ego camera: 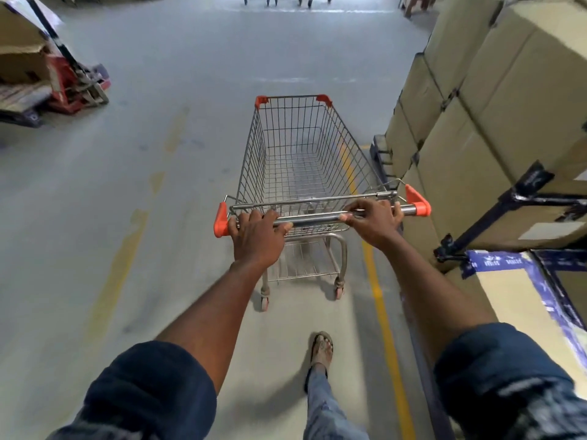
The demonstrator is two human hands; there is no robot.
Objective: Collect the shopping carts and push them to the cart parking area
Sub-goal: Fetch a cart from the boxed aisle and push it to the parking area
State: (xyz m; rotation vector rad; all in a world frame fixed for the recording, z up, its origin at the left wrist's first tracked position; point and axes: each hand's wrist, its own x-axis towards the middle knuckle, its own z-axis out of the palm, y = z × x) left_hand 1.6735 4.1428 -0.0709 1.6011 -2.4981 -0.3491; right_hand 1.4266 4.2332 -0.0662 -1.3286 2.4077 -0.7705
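I see the shopping cart (298,160) in the middle of the grey floor (143,154), straight in front of me, and its wire basket holds nothing. My left hand (258,238) grips the handle bar (313,220) of the cart near the left orange end cap, with the fingers curled over the bar. My right hand (373,222) grips the same bar near the right orange end cap, also with the fingers wrapped around it. Just to the right of the cart stands a tall stack of cardboard boxes (495,122). A yellow line (378,290) on the floor runs under the right side of the cart. Behind the cart, one foot in a sandal (322,347) is on the floor. Far to the left of the cart is a red pallet jack (73,84). Well ahead of the cart I see only the wheels of other carts (286,0).
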